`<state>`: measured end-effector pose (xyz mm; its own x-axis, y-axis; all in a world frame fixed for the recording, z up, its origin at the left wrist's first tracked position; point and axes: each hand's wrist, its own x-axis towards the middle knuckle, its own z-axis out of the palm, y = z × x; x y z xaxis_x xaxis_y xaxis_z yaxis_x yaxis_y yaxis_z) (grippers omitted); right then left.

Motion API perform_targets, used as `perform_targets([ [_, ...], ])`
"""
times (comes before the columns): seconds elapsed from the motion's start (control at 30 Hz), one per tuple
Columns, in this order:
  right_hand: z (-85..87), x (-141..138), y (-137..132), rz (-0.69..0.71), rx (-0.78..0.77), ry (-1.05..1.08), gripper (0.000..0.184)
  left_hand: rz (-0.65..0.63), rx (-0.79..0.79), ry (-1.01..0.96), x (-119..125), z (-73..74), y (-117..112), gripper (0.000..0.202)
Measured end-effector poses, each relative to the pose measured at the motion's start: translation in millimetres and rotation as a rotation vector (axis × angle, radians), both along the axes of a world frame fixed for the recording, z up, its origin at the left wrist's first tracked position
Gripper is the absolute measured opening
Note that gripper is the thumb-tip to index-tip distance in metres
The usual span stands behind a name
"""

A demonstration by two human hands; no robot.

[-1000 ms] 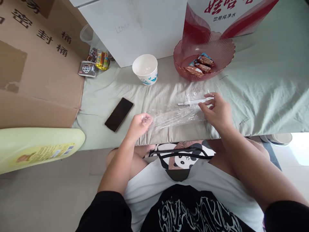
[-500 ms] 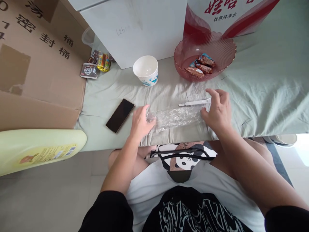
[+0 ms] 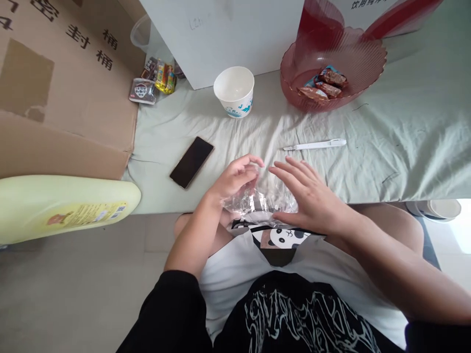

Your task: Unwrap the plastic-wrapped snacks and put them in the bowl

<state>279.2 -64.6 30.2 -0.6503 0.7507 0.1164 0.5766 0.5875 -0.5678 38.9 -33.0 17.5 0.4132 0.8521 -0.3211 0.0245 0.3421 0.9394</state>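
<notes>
Crumpled clear plastic film (image 3: 257, 202) is bunched between my hands at the table's front edge, partly in front of my lap. My left hand (image 3: 237, 179) is curled round its left side, thumb and fingers bent; some of the grip is hidden. On the other side, my right hand (image 3: 307, 196) is open with fingers stretched toward the left, its thumb close to the film's right end. A white pen-like cutter (image 3: 316, 144) lies on the cloth just beyond my right hand, touched by neither hand.
A black phone (image 3: 192, 162) lies to the left. Behind stand a white paper cup (image 3: 235, 95) and a pink ribbed bowl (image 3: 362, 81) holding wrapped snacks. A cardboard box (image 3: 69, 98), snack packets (image 3: 154, 81) and a pale yellow bottle (image 3: 66, 206) line the left side.
My hands have come closer together, squeezing the film into a shorter bunch and drawing it toward me. My right hand has moved away from the white cutter. The view has shifted slightly.
</notes>
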Motion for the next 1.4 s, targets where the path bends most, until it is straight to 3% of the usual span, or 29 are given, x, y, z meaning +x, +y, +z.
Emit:
perform_targets([
  [0.07, -1.7, -14.4, 4.0, 0.016, -0.142, 0.051, 0.093, -0.028, -0.008, -0.033, 3.3, 3.2, 0.6, 0.036],
  [0.13, -4.3, -22.3, 12.1, -0.039, -0.316, 0.091, 0.087, -0.024, 0.003, -0.048, 0.4, 4.4, 2.6, 0.041],
  [0.23, -10.5, -23.3, 27.4, -0.096, -0.587, 0.109, 0.059, 0.021, 0.043, -0.049, -13.7, 3.7, 7.9, 0.046],
  [0.33, -17.6, -22.3, 40.7, 0.071, -0.745, 0.204, 0.033, 0.073, 0.1, -0.023, -29.0, 0.3, 15.8, 0.05],
  [0.5, -22.8, -38.8, 53.6, 0.205, -0.682, 0.342, 0.051, 0.145, 0.232, 0.146, -35.7, -4.0, 33.1, 0.05],
  [0.63, -27.4, -49.5, 59.1, 0.236, -0.864, 0.325, 0.02, 0.183, 0.207, 0.188, -35.6, -4.1, 47.2, 0.047],
  [0.7, -32.0, -47.6, 61.0, 0.11, -0.912, 0.405, 0.02, 0.294, 0.146, 0.177, -35.0, -6.9, 50.9, 0.046],
  [0.8, -39.0, -41.4, 64.2, -0.213, -0.909, 0.603, 0.025, 0.45, 0.083, 0.18, -25.8, -15.5, 47.3, 0.052],
  [0.87, -42.0, -38.9, 67.0, -0.357, -0.905, 0.66, 0.028, 0.379, 0.106, 0.145, -13.7, -21.2, 40.1, 0.062],
  [0.93, -43.5, -38.4, 70.2, -0.4, -0.904, 0.656, 0.03, 0.3, 0.202, 0.135, -1.5, -24.4, 33.3, 0.072],
  [1.03, -45.4, -37.2, 75.5, -0.487, -0.825, 0.687, 0.047, 0.379, 0.333, 0.197, 6.4, -24.1, 30.2, 0.074],
  [1.13, -48.2, -31.2, 80.2, -0.582, -0.713, 0.713, 0.065, 0.46, 0.355, 0.234, 0.8, -22.4, 34.7, 0.063],
  [1.27, -46.5, -20.8, 80.9, -0.592, -0.669, 0.675, 0.073, 0.379, 0.387, 0.224, -5.3, -23.4, 40.0, 0.042],
  [1.4, -36.2, -18.8, 73.3, -0.555, -0.746, 0.738, 0.075, 0.204, 0.431, 0.148, 0.0, -27.0, 39.9, 0.048],
])
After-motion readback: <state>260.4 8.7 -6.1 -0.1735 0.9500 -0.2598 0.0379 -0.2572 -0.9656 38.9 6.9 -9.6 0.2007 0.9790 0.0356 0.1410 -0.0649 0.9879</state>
